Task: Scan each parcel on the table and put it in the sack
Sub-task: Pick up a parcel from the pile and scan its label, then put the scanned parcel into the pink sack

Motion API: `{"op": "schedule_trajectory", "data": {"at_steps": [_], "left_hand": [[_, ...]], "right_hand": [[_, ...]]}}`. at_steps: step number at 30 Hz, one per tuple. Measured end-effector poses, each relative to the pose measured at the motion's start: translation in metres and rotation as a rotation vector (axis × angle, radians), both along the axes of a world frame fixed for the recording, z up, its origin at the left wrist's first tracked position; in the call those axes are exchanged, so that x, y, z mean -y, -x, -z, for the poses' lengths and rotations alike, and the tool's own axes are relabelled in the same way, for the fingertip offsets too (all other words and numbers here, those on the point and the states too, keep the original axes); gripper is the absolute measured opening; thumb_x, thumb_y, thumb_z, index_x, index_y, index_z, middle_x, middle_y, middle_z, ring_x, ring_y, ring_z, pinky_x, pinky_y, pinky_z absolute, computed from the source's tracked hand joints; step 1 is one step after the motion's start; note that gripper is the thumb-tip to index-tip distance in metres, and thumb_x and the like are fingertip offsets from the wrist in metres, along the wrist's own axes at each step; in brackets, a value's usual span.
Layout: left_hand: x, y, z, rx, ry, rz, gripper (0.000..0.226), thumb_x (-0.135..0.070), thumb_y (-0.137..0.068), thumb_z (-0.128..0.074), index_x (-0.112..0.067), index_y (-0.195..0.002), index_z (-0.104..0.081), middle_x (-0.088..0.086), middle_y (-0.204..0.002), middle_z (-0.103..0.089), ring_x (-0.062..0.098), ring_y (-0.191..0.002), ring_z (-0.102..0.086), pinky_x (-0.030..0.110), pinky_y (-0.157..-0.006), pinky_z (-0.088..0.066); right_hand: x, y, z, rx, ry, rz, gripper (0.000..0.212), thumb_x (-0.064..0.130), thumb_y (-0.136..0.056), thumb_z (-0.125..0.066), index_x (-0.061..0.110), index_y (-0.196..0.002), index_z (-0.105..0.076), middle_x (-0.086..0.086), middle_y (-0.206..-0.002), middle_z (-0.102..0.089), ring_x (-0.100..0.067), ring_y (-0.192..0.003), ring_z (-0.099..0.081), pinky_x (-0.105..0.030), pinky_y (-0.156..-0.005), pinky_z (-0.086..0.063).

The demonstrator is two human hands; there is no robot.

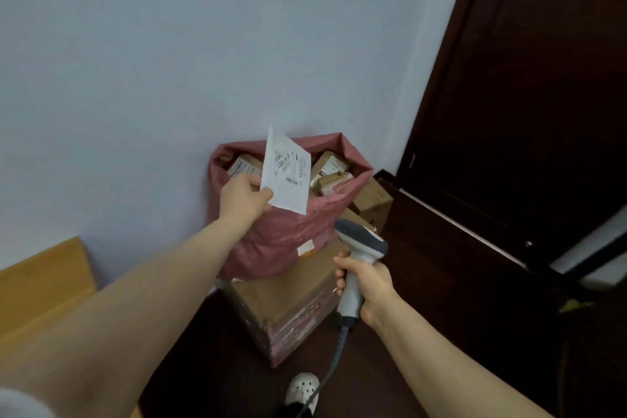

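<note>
My left hand [245, 197] pinches the lower corner of a flat white parcel [288, 171] with a printed label and barcode, held upright over the mouth of the pink sack [281, 234]. Inside the sack lie several brown cardboard parcels [334, 176] with labels. My right hand [368, 280] grips the handle of a grey and white barcode scanner [359, 248]; its head sits beside the sack's right flank and its coiled cable [334, 363] hangs down to the floor.
The sack stands on a large cardboard box [288, 309] against the pale wall. More brown boxes [373, 202] sit behind it on the right. A yellow table edge [40, 285] is at the left, a dark door [529, 78] at the right, and a white shoe [303, 387] below.
</note>
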State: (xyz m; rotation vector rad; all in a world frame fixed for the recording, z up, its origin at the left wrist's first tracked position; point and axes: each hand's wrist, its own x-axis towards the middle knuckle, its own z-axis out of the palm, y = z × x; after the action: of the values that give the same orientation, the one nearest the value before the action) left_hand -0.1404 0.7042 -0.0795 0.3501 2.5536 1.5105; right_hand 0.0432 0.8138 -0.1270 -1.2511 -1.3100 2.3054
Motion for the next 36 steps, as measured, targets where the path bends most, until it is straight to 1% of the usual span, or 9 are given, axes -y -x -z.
{"op": "schedule_trajectory", "data": {"at_steps": [1, 3, 7, 11, 14, 18, 23, 28, 36], "left_hand": [[-0.017, 0.010, 0.001, -0.115, 0.110, 0.031, 0.014, -0.008, -0.079, -0.062, -0.014, -0.067, -0.062, 0.012, -0.081, -0.072, 0.025, -0.070, -0.068, 0.037, -0.076, -0.054], [-0.053, 0.035, 0.005, -0.244, 0.241, 0.103, 0.006, -0.014, -0.079, -0.063, -0.008, -0.077, -0.065, 0.009, -0.083, -0.070, 0.027, -0.081, -0.063, 0.036, -0.073, -0.046], [-0.118, 0.101, 0.033, -0.298, 0.385, 0.239, 0.010, -0.016, -0.081, -0.062, -0.007, -0.083, -0.058, 0.010, -0.087, -0.065, 0.030, -0.082, -0.060, 0.036, -0.066, -0.041], [-0.159, 0.154, 0.072, -0.263, 0.577, 0.320, 0.014, -0.019, -0.084, -0.060, -0.007, -0.091, -0.058, 0.012, -0.092, -0.065, 0.034, -0.088, -0.060, 0.034, -0.066, -0.039], [-0.180, 0.174, 0.096, -0.220, 0.651, 0.335, 0.016, -0.020, -0.084, -0.059, -0.007, -0.094, -0.061, 0.014, -0.095, -0.067, 0.035, -0.092, -0.061, 0.034, -0.069, -0.042], [-0.189, 0.180, 0.119, -0.151, 0.709, 0.356, 0.012, -0.016, -0.085, -0.059, -0.005, -0.088, -0.057, 0.019, -0.100, -0.065, 0.039, -0.098, -0.059, 0.038, -0.076, -0.044], [-0.179, 0.168, 0.116, -0.031, 0.698, 0.313, 0.025, -0.020, -0.091, -0.055, -0.004, -0.110, -0.057, 0.018, -0.113, -0.062, 0.037, -0.107, -0.057, 0.037, -0.082, -0.044], [-0.132, 0.133, 0.092, -0.023, 0.683, 0.223, 0.039, -0.024, -0.088, -0.055, -0.009, -0.124, -0.051, 0.013, -0.121, -0.060, 0.032, -0.111, -0.056, 0.035, -0.085, -0.044], [0.012, 0.025, 0.070, 0.065, 0.698, 0.021, 0.041, -0.030, -0.084, -0.058, -0.014, -0.121, -0.052, 0.011, -0.123, -0.060, 0.029, -0.113, -0.057, 0.035, -0.090, -0.047]], "right_hand": [[-0.013, 0.008, 0.001, 0.009, -0.006, 0.011, 0.010, -0.005, -0.086, -0.063, 0.004, -0.082, -0.059, -0.005, -0.052, -0.053, -0.014, -0.040, -0.046, -0.025, -0.044, -0.040], [-0.039, 0.027, 0.004, 0.026, -0.016, 0.036, 0.011, -0.005, -0.086, -0.063, 0.004, -0.082, -0.059, -0.005, -0.052, -0.053, -0.014, -0.040, -0.046, -0.026, -0.045, -0.040], [-0.086, 0.078, 0.010, 0.082, -0.019, 0.062, 0.010, -0.004, -0.086, -0.064, 0.004, -0.085, -0.059, -0.005, -0.052, -0.054, -0.015, -0.041, -0.046, -0.028, -0.048, -0.040], [-0.115, 0.125, 0.015, 0.118, 0.023, 0.037, 0.012, -0.005, -0.086, -0.064, 0.004, -0.080, -0.058, -0.005, -0.051, -0.053, -0.015, -0.040, -0.046, -0.027, -0.046, -0.040], [-0.131, 0.149, 0.022, 0.127, 0.051, 0.014, 0.011, -0.005, -0.086, -0.063, 0.004, -0.083, -0.057, -0.004, -0.051, -0.053, -0.014, -0.038, -0.045, -0.024, -0.042, -0.040], [-0.141, 0.164, 0.032, 0.156, 0.071, 0.001, 0.010, -0.005, -0.086, -0.063, 0.002, -0.089, -0.056, -0.004, -0.051, -0.052, -0.013, -0.038, -0.046, -0.023, -0.041, -0.040], [-0.138, 0.163, 0.032, 0.161, 0.057, -0.055, 0.010, -0.003, -0.085, -0.065, 0.003, -0.089, -0.058, -0.005, -0.053, -0.053, -0.014, -0.040, -0.047, -0.024, -0.042, -0.041], [-0.112, 0.142, 0.018, 0.110, 0.037, -0.167, 0.011, -0.004, -0.085, -0.065, 0.004, -0.082, -0.059, -0.005, -0.049, -0.054, -0.014, -0.038, -0.047, -0.023, -0.041, -0.041], [-0.017, 0.086, 0.012, 0.069, 0.084, -0.446, 0.008, 0.000, -0.085, -0.066, 0.004, -0.083, -0.059, -0.006, -0.050, -0.056, -0.016, -0.039, -0.051, -0.022, -0.042, -0.042]]}}
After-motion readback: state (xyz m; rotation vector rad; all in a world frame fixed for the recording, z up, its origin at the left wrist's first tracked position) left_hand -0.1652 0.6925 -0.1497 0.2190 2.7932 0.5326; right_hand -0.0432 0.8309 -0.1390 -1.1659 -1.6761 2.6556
